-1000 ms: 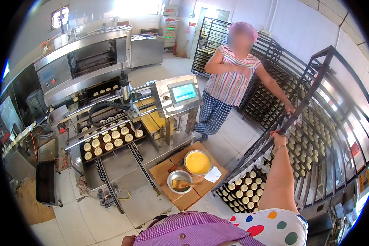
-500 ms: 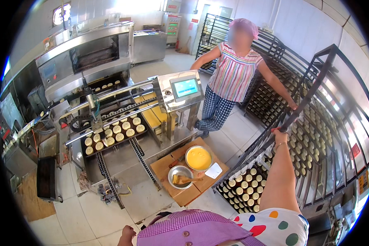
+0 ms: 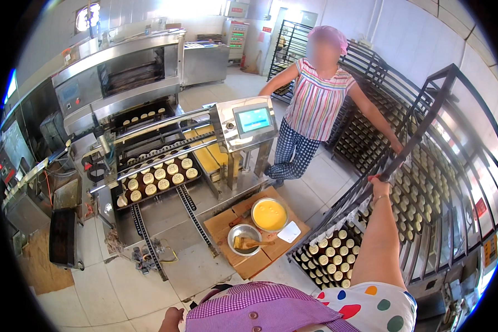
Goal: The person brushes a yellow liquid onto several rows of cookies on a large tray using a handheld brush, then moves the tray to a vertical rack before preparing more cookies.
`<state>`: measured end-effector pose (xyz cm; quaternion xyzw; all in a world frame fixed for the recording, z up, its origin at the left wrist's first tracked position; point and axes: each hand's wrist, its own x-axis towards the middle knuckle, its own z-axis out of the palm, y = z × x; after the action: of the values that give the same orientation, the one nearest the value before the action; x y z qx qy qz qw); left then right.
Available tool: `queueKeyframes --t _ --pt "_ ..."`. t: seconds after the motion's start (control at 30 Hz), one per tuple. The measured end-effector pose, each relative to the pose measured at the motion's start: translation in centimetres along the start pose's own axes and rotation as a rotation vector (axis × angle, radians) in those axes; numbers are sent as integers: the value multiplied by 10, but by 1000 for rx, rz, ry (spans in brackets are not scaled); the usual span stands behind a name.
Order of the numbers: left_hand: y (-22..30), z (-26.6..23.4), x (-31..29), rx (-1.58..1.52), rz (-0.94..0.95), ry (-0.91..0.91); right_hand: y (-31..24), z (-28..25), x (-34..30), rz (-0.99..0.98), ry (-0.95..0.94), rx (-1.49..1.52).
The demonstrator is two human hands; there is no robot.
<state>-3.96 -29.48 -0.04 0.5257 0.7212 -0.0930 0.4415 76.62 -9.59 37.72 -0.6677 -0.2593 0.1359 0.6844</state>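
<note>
My right arm reaches forward to the tall dark metal rack [image 3: 452, 119], and my right hand [image 3: 379, 185] is closed round its near rail. Trays of round pale pastries [image 3: 337, 252] fill the rack's shelves. My left hand [image 3: 173, 317] hangs low beside my purple apron [image 3: 254, 310], its fingers curled and nothing visible in them. Across from me a person [image 3: 322, 99] in a striped top and pink hair cover rests one hand on the same rack and the other arm by the machine's screen [image 3: 253, 119].
A steel machine [image 3: 243, 145] with rails stands at left, a tray of round pastries [image 3: 159, 180] under its moving head [image 3: 104, 145]. On a wooden board [image 3: 218, 228] sit a bowl of yellow liquid [image 3: 269, 214] and a metal bowl [image 3: 235, 247] with a brush [image 3: 252, 243]. More racks [image 3: 365, 124] stand behind.
The machine's head has slid left along its rails, uncovering more pastries on the tray. My view has shifted slightly. Both my hands keep their places, the right still on the rack.
</note>
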Motion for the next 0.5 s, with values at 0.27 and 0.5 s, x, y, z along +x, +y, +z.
queueKeyframes --t 0.27,0.5 --pt "-20 32 35 -146 -134 89 1 5 -1 -31 -14 -11" --pt "-24 18 27 109 245 103 1 6 0 -8 -15 -18"
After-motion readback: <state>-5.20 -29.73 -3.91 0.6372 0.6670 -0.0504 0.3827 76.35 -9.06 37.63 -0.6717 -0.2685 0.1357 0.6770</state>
